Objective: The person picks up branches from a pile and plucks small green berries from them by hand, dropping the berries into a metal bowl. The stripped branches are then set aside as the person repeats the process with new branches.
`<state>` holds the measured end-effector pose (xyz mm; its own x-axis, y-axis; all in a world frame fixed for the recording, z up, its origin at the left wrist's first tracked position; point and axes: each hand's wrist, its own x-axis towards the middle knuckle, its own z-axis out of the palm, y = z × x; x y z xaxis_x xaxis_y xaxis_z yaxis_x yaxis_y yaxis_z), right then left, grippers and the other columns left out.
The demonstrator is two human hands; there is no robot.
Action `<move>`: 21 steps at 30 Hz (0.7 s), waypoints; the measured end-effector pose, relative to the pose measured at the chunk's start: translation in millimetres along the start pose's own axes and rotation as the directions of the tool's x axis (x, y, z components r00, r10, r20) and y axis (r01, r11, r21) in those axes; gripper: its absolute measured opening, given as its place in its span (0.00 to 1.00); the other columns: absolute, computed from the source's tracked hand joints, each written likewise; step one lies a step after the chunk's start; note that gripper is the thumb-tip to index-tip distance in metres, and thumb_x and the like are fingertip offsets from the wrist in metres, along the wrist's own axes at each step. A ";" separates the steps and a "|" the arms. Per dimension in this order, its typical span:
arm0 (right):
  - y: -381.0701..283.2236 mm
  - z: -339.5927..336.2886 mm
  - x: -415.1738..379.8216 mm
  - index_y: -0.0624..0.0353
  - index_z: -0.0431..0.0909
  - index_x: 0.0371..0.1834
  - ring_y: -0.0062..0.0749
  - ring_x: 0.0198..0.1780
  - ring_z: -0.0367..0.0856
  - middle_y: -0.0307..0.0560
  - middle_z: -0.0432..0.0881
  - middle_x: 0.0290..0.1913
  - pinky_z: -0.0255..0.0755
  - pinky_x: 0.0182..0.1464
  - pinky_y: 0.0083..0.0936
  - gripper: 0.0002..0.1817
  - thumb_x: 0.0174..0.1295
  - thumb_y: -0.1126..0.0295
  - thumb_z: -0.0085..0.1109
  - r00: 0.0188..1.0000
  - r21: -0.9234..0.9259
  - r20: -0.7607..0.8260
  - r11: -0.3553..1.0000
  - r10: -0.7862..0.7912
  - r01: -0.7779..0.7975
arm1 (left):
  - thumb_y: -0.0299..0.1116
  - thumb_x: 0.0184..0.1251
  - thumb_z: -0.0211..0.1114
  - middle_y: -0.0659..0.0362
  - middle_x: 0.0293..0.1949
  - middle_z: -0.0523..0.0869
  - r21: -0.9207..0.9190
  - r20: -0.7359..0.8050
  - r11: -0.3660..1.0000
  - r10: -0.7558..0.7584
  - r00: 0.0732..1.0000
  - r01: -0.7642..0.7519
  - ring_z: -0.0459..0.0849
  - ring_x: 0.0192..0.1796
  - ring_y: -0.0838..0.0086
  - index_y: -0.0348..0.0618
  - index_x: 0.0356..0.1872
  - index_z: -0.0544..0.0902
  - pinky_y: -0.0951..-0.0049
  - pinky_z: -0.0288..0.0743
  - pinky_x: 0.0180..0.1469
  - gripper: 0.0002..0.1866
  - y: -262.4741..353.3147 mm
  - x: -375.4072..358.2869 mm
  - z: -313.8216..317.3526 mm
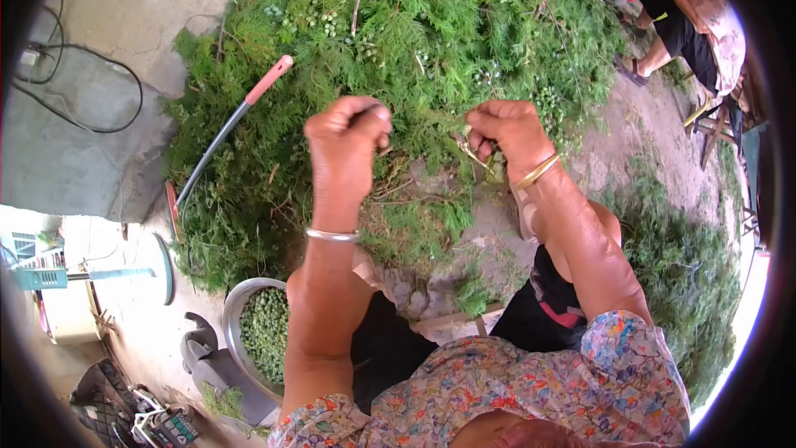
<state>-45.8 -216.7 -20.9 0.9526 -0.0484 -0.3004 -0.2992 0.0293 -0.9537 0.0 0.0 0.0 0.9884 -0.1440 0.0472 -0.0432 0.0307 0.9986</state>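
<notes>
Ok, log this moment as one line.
left hand: curled, contents unclear | right hand: pinching conifer sprig | conifer branches: heaped ahead | metal basin: holding green cones

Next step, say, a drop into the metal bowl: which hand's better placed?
Likely the left hand: it is on the same side as the metal bowl. The right hand is farther across, with a twig in its grip. Whether the left hand holds anything can't be seen.

From here I can't tell whether the left hand (348,129) holds anything inside its curled fingers. The left arm (317,328) hides part of the bowl (231,328), and my view's top edge cuts off the branches (448,8).
</notes>
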 end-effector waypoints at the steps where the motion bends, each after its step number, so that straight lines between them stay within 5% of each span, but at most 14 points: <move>1: 1.3 -6.7 1.3 0.71 0.75 0.40 0.33 0.23 0.76 0.55 0.79 0.29 0.76 0.26 0.29 0.12 0.59 0.71 0.59 1.000 0.212 0.006 0.977 -0.012 0.010 | 0.18 0.54 0.63 0.54 0.27 0.83 -0.217 -0.056 0.976 -0.026 0.998 0.013 0.80 0.26 0.73 0.32 0.34 0.81 0.79 0.75 0.24 0.06 2.7 2.6 -4.8; 2: 0.9 -9.6 2.7 0.72 0.74 0.37 0.34 0.25 0.77 0.55 0.79 0.29 0.76 0.27 0.30 0.11 0.60 0.72 0.58 1.000 0.413 0.009 0.910 -0.026 0.020 | 0.21 0.56 0.60 0.53 0.26 0.81 -0.410 -0.085 0.909 -0.120 0.989 0.075 0.78 0.24 0.72 0.31 0.33 0.79 0.79 0.73 0.24 0.04 5.6 5.9 -7.9; 3: -0.2 -7.8 6.8 0.72 0.74 0.37 0.34 0.25 0.77 0.55 0.79 0.29 0.76 0.27 0.30 0.11 0.60 0.72 0.58 0.999 0.412 0.007 0.910 -0.047 0.040 | 0.21 0.56 0.60 0.53 0.26 0.81 -0.409 -0.083 0.911 -0.099 0.992 0.057 0.78 0.24 0.72 0.31 0.33 0.79 0.79 0.73 0.24 0.04 3.9 10.3 -13.7; 5: -2.0 -5.7 5.9 0.72 0.72 0.37 0.34 0.26 0.77 0.56 0.79 0.31 0.77 0.30 0.34 0.10 0.61 0.73 0.55 1.000 0.637 -0.022 0.771 0.018 0.000 | 0.25 0.60 0.55 0.49 0.28 0.80 -0.715 0.222 0.617 -0.245 0.944 0.329 0.79 0.27 0.67 0.30 0.36 0.77 0.77 0.73 0.25 0.07 -7.1 11.3 -20.8; 9: -2.2 2.4 4.2 0.73 0.67 0.44 0.45 0.41 0.80 0.61 0.77 0.40 0.78 0.39 0.41 0.11 0.63 0.76 0.50 0.995 0.760 0.048 0.644 0.084 -0.091 | 0.33 0.62 0.58 0.48 0.30 0.80 -0.711 0.384 0.493 -0.326 0.864 0.502 0.78 0.27 0.67 0.33 0.34 0.76 0.77 0.73 0.22 0.11 -18.0 -2.6 3.1; 10: -0.7 3.2 4.6 0.74 0.66 0.43 0.49 0.47 0.79 0.63 0.76 0.44 0.76 0.44 0.42 0.10 0.64 0.76 0.48 0.994 0.761 0.066 0.639 0.091 -0.109 | 0.34 0.62 0.59 0.48 0.30 0.80 -0.660 0.381 0.553 -0.336 0.861 0.508 0.78 0.26 0.68 0.34 0.31 0.77 0.78 0.72 0.22 0.11 -18.6 -6.3 8.4; 16: 1.4 14.1 4.4 0.73 0.67 0.42 0.49 0.46 0.79 0.64 0.77 0.45 0.74 0.48 0.40 0.09 0.64 0.76 0.46 0.999 0.682 0.048 0.731 -0.015 -0.021 | 0.33 0.59 0.64 0.55 0.27 0.80 -0.342 0.276 0.829 -0.363 0.890 0.443 0.76 0.23 0.75 0.35 0.32 0.78 0.81 0.64 0.18 0.10 -12.9 -23.8 28.3; 21: 5.4 25.1 2.6 0.72 0.69 0.41 0.45 0.46 0.80 0.61 0.78 0.42 0.74 0.47 0.38 0.09 0.62 0.76 0.48 0.999 0.622 0.003 0.782 -0.052 0.039 | 0.32 0.57 0.67 0.61 0.24 0.78 -0.156 0.279 0.912 -0.329 0.902 0.380 0.73 0.20 0.81 0.35 0.32 0.79 0.85 0.62 0.17 0.10 -9.6 -33.6 43.4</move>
<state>-43.6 -191.6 -26.5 0.9670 -0.0467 -0.2505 -0.1630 0.6423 -0.7490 -39.1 -38.4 -10.1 0.8655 -0.4161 -0.2788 0.3591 0.1276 0.9245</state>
